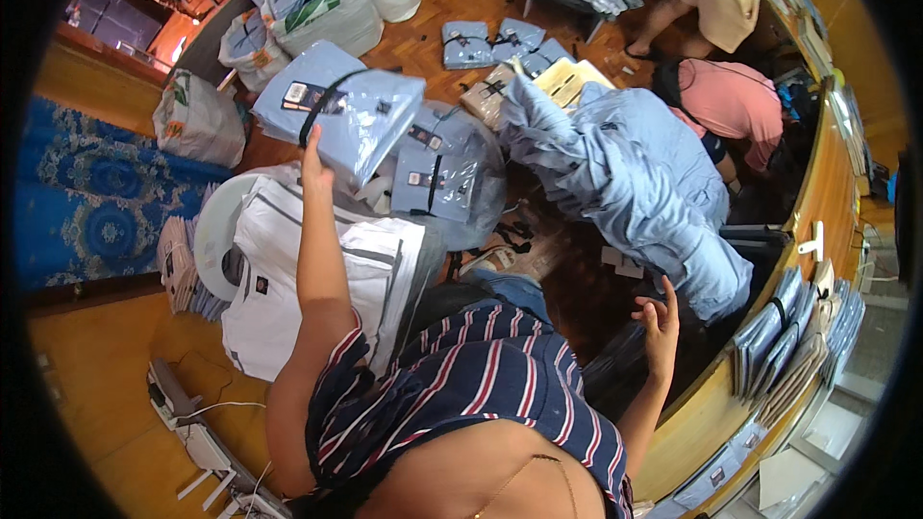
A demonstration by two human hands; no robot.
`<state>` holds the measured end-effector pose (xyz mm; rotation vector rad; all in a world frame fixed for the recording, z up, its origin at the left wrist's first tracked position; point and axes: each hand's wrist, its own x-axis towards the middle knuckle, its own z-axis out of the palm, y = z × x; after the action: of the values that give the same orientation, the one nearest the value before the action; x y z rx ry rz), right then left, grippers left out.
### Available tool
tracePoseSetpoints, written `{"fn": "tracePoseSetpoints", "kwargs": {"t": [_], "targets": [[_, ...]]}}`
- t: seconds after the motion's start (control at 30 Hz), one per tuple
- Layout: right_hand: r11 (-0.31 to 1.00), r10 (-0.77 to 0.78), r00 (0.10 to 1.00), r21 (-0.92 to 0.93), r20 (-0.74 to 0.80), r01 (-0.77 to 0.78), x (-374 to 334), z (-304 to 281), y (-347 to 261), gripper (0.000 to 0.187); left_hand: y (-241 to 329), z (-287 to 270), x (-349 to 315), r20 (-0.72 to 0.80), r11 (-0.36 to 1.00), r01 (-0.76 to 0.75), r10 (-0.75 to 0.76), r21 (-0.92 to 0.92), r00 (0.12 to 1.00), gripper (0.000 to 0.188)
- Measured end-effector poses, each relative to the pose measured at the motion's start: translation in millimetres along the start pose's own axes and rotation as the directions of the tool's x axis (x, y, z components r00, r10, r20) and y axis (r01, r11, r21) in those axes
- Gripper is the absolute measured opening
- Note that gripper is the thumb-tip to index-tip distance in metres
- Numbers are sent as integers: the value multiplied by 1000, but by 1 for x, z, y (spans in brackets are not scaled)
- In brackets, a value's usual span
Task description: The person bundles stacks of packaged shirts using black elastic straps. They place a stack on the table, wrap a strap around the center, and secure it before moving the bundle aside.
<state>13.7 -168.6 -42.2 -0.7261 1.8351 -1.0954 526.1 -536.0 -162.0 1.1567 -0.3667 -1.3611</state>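
Note:
My left hand (315, 161) grips the near edge of a bundle of folded light blue shirts (370, 120) in clear plastic, bound with a black strap. I hold the bundle raised and tilted. Below it and to its right, more bagged blue shirts (428, 187) lie in a clear plastic bag, one bundle strapped in black. My right hand (659, 327) is in the air with its fingers apart and nothing in it. Just beyond that hand lies a large heap of loose light blue shirts (663, 173).
White and grey shirts (298, 259) are stacked at my left. White sacks (332, 24) stand far left; strapped blue bundles (468, 45) lie on the wooden floor. A person in a pink top (731, 101) bends at the right, another standing behind. Packed garments (793, 336) line the curved counter (817, 240).

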Motion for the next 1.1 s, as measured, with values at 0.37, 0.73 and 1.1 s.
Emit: {"fn": "tracePoseSetpoints", "kwargs": {"t": [0.37,0.73,1.1], "targets": [[825,171,985,-549,19,-132,-14,4,63,54,11,-12,72,-409,907,160,-326,-390,852,94],[763,517,850,-503,97,-406,-94,20,224,46,-168,-31,9,-365,760,621,-531,193,765,21],[783,262,961,-562,-91,-267,-82,69,115,46,-156,103,-19,478,-24,-721,764,692,433,30]]}}
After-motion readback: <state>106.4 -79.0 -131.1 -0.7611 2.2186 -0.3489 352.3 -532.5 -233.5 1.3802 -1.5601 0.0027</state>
